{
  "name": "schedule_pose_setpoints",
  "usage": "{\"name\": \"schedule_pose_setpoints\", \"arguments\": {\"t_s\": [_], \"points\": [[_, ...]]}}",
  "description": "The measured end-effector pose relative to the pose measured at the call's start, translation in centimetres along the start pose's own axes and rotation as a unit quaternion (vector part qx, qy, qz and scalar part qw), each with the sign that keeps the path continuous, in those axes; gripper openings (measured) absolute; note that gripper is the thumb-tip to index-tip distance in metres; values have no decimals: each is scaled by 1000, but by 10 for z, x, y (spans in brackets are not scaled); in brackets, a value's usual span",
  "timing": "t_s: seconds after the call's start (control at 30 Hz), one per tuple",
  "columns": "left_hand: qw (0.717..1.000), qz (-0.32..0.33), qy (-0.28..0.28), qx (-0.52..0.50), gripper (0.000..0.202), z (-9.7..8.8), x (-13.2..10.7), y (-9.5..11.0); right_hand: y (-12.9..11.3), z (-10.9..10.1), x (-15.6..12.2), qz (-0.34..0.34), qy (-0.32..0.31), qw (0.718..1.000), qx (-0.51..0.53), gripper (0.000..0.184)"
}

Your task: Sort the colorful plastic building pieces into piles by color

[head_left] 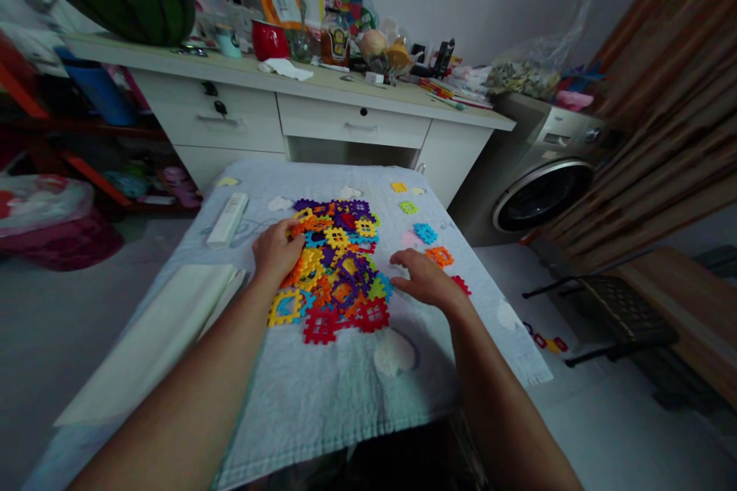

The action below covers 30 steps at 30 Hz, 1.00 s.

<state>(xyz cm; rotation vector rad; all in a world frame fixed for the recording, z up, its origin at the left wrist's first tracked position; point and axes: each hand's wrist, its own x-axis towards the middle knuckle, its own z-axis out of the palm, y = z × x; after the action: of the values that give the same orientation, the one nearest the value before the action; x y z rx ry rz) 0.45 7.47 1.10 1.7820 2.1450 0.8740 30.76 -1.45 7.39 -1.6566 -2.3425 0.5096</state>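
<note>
A heap of flat, notched plastic building pieces in purple, yellow, orange, red, blue and green lies mid-table. My left hand rests against the heap's left edge, thumb apart from the fingers, touching orange and yellow pieces; some fingertips are hidden. Just right of the heap, my right hand hovers over the cloth with fingers apart and nothing in them. Beyond it, single pieces form a loose column: yellow, green, blue, orange and red, the last partly behind my hand.
A pale cloth covers the table. On its left lie a white box and a folded white sheet. Behind stands a cluttered desk; a washing machine and a stool are at right.
</note>
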Motion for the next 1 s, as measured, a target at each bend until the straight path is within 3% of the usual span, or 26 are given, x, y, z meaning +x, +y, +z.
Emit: {"name": "schedule_pose_setpoints", "arguments": {"t_s": [0.13,0.27,0.5,0.67,0.83,0.93,1.0], "points": [[1000,13,4,-4,35,-1,-1,1,-25,11,36,-39,-19,998,46,16],[1000,14,10,-7,33,-1,-1,1,-27,28,51,-23,20,995,96,26],[1000,25,18,-5,35,2,-1,-2,-15,43,46,-8,42,968,247,16],[999,32,17,-6,35,2,-1,-2,-15,40,41,-64,32,976,204,28],[999,35,21,-12,34,2,-1,-3,-18,40,40,-32,19,978,206,17],[999,35,20,-14,33,2,-1,-3,-13,43,42,-2,23,954,300,18],[999,33,17,-15,33,2,-1,-2,-9,46,44,17,29,918,395,22]]}}
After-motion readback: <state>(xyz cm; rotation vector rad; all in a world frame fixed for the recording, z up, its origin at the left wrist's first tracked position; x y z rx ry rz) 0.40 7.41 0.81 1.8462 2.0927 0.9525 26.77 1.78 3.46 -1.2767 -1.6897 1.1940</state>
